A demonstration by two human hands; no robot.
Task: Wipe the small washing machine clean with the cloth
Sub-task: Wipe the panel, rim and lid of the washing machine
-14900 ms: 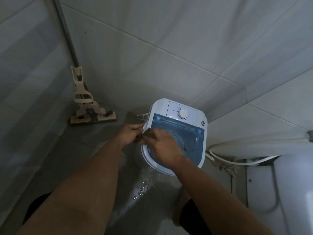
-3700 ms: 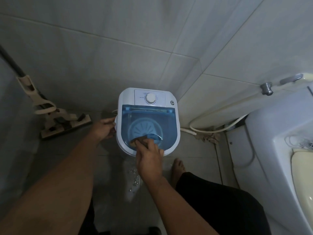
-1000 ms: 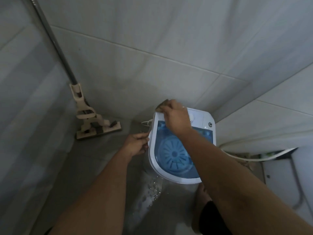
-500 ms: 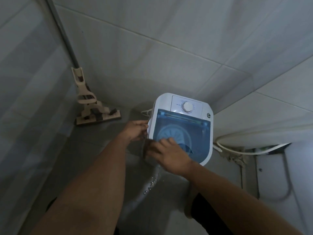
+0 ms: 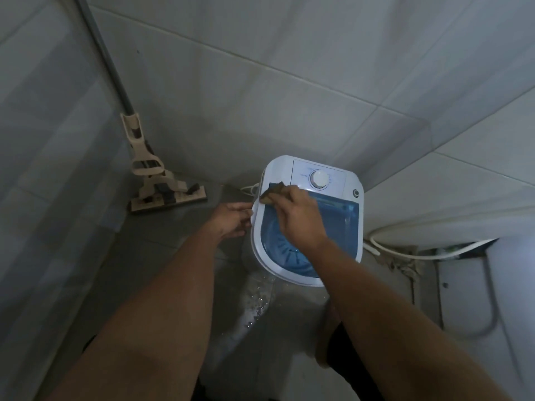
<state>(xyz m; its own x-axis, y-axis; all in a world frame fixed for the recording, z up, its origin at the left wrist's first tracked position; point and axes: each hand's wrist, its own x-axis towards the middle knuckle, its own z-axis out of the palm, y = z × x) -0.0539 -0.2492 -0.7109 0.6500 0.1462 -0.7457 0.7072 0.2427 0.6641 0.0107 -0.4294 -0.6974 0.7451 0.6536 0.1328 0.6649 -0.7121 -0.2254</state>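
Note:
The small washing machine (image 5: 351, 180) is white with a see-through blue lid and a round white dial, standing on the floor in the tiled corner. My right hand (image 5: 301, 215) lies over the lid and presses a dark cloth (image 5: 272, 192) onto the machine's upper left corner. My left hand (image 5: 233, 219) grips the machine's left rim. The ribbed blue pulsator shows through the lid below my right wrist.
A beige flat mop (image 5: 162, 188) leans against the left wall with its head on the floor. A white hose (image 5: 411, 253) runs along the wall to the right. Water drops (image 5: 257, 299) lie on the floor in front of the machine. My knee (image 5: 338, 345) is at lower right.
My right hand has slid the cloth from the machine's near left edge up to its far left corner. My left hand has stayed on the left rim.

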